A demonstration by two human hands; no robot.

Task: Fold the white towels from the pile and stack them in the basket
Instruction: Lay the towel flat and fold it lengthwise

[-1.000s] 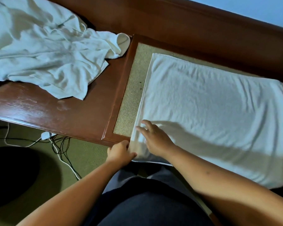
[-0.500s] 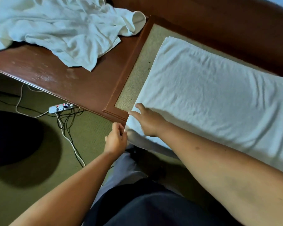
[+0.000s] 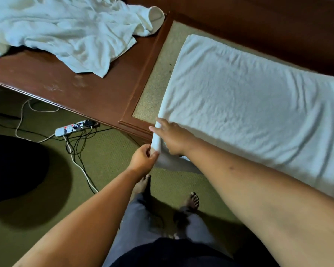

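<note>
Now your left hand (image 3: 144,158) pinches the hanging corner of one towel (image 3: 249,105), thumb and fingers closed on the cloth. Just beside it your right hand (image 3: 174,137) lies on the same corner, fingers straight and spread, pressing down. That towel stretches away to the right of both hands, flat on the desk (image 3: 89,93). Well beyond your left hand sits one crumpled pile (image 3: 71,31); its towels cannot be counted. Left of your hands lies one power strip (image 3: 73,129); below them, your two feet (image 3: 193,199).
</note>
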